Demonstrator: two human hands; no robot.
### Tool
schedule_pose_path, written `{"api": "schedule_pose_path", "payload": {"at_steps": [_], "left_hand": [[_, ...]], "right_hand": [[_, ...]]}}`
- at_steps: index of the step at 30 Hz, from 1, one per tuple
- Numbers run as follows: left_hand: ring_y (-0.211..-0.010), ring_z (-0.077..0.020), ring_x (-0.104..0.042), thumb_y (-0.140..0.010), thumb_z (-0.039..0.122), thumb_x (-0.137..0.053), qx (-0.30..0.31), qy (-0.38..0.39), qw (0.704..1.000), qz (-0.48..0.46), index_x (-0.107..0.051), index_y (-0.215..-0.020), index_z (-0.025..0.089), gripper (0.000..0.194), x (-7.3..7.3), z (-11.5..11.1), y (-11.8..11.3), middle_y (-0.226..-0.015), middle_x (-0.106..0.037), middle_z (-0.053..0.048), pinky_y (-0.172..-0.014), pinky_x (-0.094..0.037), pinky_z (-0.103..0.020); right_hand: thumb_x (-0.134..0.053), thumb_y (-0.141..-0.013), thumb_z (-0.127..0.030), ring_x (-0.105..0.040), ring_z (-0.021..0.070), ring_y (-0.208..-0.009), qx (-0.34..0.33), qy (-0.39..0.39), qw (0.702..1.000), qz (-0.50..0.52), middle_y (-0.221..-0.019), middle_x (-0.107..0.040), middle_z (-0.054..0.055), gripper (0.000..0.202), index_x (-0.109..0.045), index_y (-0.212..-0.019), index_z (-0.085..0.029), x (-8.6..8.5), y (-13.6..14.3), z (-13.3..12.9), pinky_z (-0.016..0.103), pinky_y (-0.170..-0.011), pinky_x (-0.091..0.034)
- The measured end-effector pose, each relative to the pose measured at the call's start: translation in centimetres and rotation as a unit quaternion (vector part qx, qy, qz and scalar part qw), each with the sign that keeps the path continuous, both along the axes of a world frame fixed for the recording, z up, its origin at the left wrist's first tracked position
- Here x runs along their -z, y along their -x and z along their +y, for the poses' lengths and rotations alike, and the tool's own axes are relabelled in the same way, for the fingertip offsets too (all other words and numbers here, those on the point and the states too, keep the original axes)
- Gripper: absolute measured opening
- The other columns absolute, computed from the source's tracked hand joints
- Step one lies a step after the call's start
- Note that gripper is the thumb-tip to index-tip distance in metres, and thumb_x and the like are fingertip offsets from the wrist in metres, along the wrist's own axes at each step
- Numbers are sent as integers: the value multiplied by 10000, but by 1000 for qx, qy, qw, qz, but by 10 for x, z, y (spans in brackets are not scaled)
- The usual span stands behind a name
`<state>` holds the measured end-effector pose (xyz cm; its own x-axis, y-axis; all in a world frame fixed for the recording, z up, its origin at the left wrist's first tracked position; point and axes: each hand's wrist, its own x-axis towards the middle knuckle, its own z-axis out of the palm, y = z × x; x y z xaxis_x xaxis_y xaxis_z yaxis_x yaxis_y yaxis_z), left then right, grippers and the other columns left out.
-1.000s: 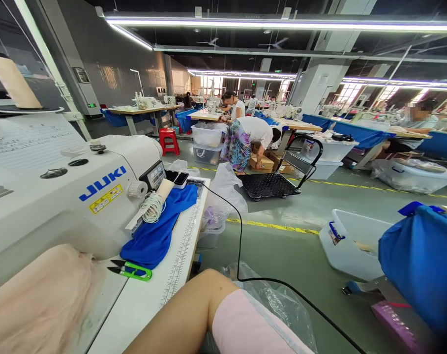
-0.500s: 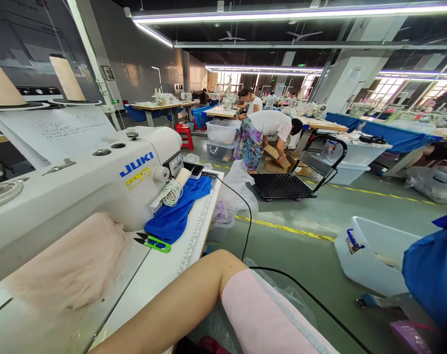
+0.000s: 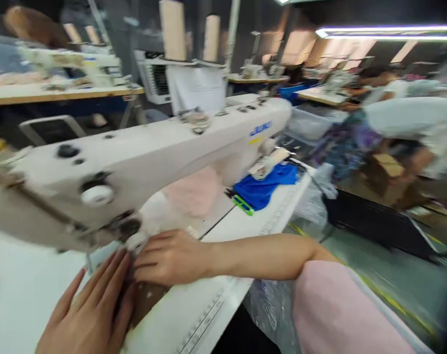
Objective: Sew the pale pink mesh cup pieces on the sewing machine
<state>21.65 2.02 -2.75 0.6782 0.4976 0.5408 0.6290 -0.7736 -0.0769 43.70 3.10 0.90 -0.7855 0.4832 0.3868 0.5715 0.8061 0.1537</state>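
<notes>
The white JUKI sewing machine (image 3: 208, 142) stretches across the middle of the head view. At its needle end my left hand (image 3: 94, 305) lies with fingers long and fairly flat, pointing toward the needle area. My right hand (image 3: 171, 258) comes in from the right, its fingers slightly bent and apart, their tips close to those of the left hand. Under and between both hands is a blurred brown patch (image 3: 149, 302); I cannot tell whether it is cloth. Pale pink fabric (image 3: 195, 191) lies under the machine arm. Green thread snips (image 3: 243, 204) rest beside blue cloth (image 3: 265, 187).
A coil of pale cord (image 3: 260, 168) sits near the machine's far end. A printed ruler (image 3: 201, 324) runs along the table's front edge. To the right, a person in a white top (image 3: 411, 118) bends by cardboard boxes (image 3: 389, 164) and a black platform trolley (image 3: 378, 221).
My view has swung left, bringing the needle end into sight. Both hands now show there; before, only one bare arm and its pink sleeve were visible.
</notes>
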Motion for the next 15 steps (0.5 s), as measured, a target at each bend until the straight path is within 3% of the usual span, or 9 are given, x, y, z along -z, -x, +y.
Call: {"api": "schedule_pose_path", "payload": {"at_steps": [2, 4, 8, 15], "left_hand": [[-1156, -336, -580, -913, 300, -379, -69, 24, 997, 26, -292, -1476, 200, 578, -8, -10, 0, -1370, -533, -95, -1008, -381, -566], [-1202, -284, -558, -930, 306, -395, -87, 31, 994, 54, -330, -1453, 160, 546, -16, -12, -5, -1375, -525, -103, -1075, -347, -504], [-1270, -253, -499, -934, 252, -428, -112, 46, 991, 48, -452, -1366, 113, 455, -25, -13, -13, -1354, -545, -114, -1115, -320, -479], [-1293, -267, -471, -922, 205, -438, -84, 59, 995, 13, -508, -1316, 63, 425, -24, -15, -16, -1338, -558, -130, -1119, -345, -471]], "right_hand": [[-429, -975, -205, -604, 84, -897, -35, -3, 997, 62, -981, -708, -46, 248, -665, -902, -234, 6, 1, 7, 227, -835, -453], [-475, -948, -162, -618, 96, -875, -52, -1, 992, 112, -953, -714, -24, 211, -656, -844, -199, 10, 3, 12, 247, -848, -459], [-532, -902, -130, -628, 128, -881, -58, -2, 987, 151, -929, -716, 4, 131, -658, -932, -155, 8, 5, 13, 293, -892, -458], [-532, -899, -114, -643, 126, -839, -74, -4, 985, 153, -874, -728, -3, 161, -672, -841, -168, 4, 4, 11, 282, -807, -478]]}}
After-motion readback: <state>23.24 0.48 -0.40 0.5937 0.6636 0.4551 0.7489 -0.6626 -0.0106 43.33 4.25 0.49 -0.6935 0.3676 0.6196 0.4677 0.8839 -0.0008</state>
